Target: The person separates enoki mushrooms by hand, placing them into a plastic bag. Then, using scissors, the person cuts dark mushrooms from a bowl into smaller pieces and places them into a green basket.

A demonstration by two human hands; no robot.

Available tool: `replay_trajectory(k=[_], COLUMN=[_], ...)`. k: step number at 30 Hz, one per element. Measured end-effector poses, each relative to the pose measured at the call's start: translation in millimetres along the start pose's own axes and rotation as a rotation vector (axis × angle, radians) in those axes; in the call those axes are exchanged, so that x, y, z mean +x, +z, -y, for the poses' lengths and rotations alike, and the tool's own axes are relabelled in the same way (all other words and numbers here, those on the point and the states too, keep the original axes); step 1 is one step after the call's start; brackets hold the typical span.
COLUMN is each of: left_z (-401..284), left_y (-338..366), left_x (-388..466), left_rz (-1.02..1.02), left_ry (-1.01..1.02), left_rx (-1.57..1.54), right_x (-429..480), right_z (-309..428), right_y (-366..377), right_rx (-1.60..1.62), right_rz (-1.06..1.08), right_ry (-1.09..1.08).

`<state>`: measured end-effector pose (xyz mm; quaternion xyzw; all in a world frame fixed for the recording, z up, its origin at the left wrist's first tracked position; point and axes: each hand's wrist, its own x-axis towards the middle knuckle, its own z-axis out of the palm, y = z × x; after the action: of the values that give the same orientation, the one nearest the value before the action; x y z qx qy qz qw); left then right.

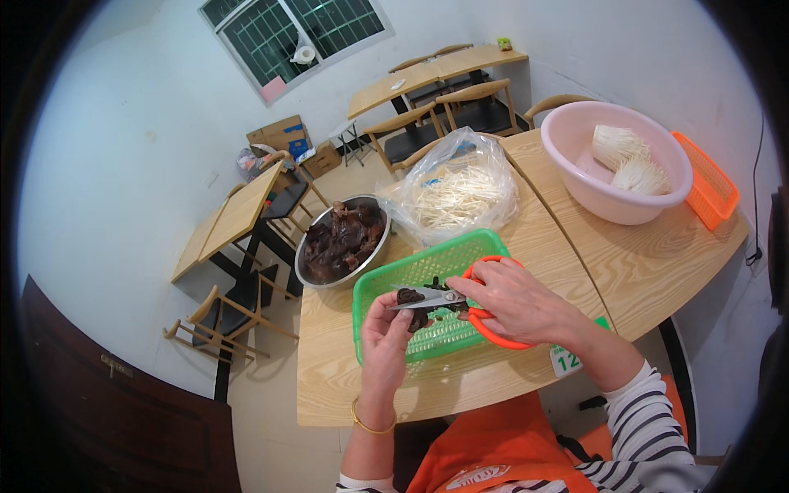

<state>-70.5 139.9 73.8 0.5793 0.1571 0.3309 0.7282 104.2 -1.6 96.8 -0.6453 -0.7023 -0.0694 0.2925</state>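
My left hand pinches a dark, rubbery piece of what looks like wood ear mushroom over a green plastic basket. Orange-handled scissors are gripped in my right hand, their blades parted and pointing left across the piece at my left fingertips. A few small dark pieces show at the basket, partly hidden by the scissors and my hands. Behind and to the left, a metal bowl holds a heap of wet wood ear.
A clear plastic bag with loose enoki mushrooms lies beyond the basket. At the right stand a pink basin with two enoki bundles and an orange basket. A numbered card hangs at the wooden table's near edge.
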Motion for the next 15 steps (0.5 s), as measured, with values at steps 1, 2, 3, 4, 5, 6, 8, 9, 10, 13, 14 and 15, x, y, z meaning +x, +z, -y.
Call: replay_trajectory(k=[1, 2, 3, 4, 5, 6, 8, 9, 10, 13, 14, 15], left_z=[-1.4, -2.6, -3.7, -4.8, -5.9, -6.7, -8.1, -8.2, -8.6, -9.8, -10.1, -10.1], left_y=[-0.3, -0.7, -1.1, -1.9, -2.8, -3.9, -6.4, -7.5, -8.4, -9.4, -8.8, -8.0], left_x=[0.0, -0.5, -0.8, -1.0, -1.1, -1.3, -2.2, -2.7, -3.6, -6.1, -6.7, -6.8], left_rz=[-0.002, -0.009, -0.001, -0.019, -0.021, -0.006, -0.016, -0.021, -0.01, -0.026, -0.045, -0.064], left_ry=[-0.001, -0.009, -0.008, -0.026, -0.034, -0.027, -0.058, -0.078, -0.072, -0.067, -0.051, -0.034], left_rx=[-0.013, -0.032, -0.072, -0.047, -0.045, -0.06, -0.048, -0.051, -0.033, -0.002, -0.007, -0.013], right_x=[0.7, 0.7, 1.0, 1.1, 1.1, 1.2, 1.3, 0.8, 0.8, 0.6, 0.4, 0.2], right_z=[-0.1, 0.0, 0.1, 0.4, 0.7, 1.2, 2.1, 2.3, 2.3, 1.2, 0.8, 0.3], right_y=[0.9, 1.3, 1.4, 0.9, 0.1, -0.9, -3.5, -5.0, -6.1, -7.6, -7.4, -6.8], right_rx=[0.008, 0.017, 0.025, 0.03, 0.028, 0.024, 0.013, 0.005, 0.004, 0.017, -0.003, -0.025], right_rz=[-0.024, -0.011, 0.002, 0.016, 0.019, 0.026, 0.057, 0.083, 0.094, 0.137, 0.122, 0.107], right_ry=[-0.015, -0.001, 0.015, 0.031, 0.028, 0.026, 0.035, 0.046, 0.046, 0.088, 0.077, 0.065])
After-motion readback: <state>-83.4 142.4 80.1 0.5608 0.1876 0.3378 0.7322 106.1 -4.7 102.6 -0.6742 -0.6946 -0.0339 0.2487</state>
